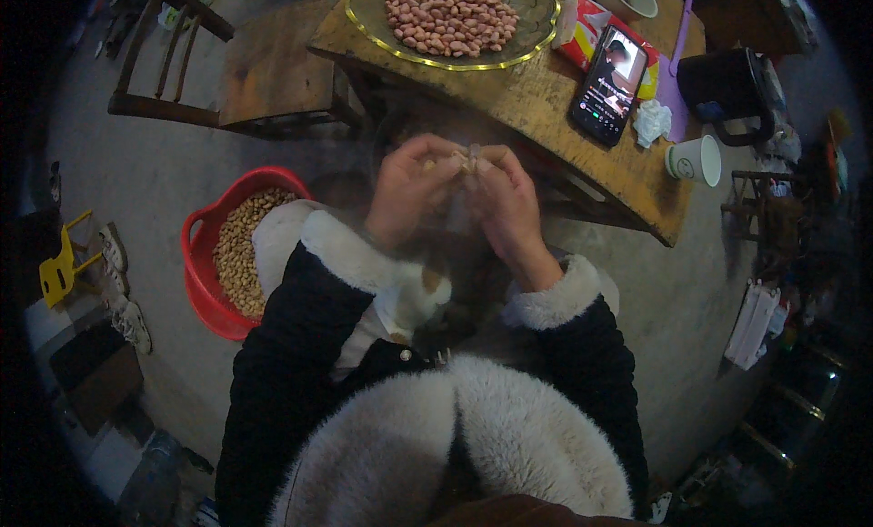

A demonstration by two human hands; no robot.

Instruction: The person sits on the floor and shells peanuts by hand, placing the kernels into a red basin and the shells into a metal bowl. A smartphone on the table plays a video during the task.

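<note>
My left hand (414, 189) and my right hand (508, 199) meet just off the near edge of the wooden table (539, 128). Their thumbs and fingertips pinch a pale peanut shell (466, 160) between them; its exact state is too blurred to tell. Another small pale piece shows within the left hand's fingers. Shelled pinkish peanuts (450, 19) lie in a glass bowl with a gold scalloped rim (436, 64), beyond my hands. Unshelled peanuts (239, 254) fill part of a red plastic basket (194, 281) on the floor, to the left of my left sleeve.
On the table's right side are a smartphone (609, 84) leaning on a red and yellow pack (580, 26), a crumpled tissue (653, 123), a paper cup (694, 161), a black jug (723, 94) and a small bowl (631, 2). A wooden chair (273, 63) stands at the upper left.
</note>
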